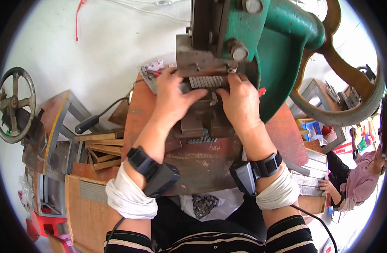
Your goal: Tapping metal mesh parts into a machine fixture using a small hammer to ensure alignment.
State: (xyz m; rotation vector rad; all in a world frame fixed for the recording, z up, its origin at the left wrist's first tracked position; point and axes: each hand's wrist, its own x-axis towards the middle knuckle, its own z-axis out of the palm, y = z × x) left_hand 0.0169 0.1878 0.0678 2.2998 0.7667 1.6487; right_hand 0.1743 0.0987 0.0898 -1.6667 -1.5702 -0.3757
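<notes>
Both your left hand (173, 96) and right hand (240, 101), fingers clamped on the ribbed metal strip (206, 81), seat it under the green press (261, 46) at the tabletop's (202, 158) far edge; judged next: steady alignment.

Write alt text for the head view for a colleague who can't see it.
Both hands, the left hand and right hand, press a ridged metal strip under the head of a green press on a worn red bench. Black wrist devices sit on both forearms; wooden slats lie left.
</notes>
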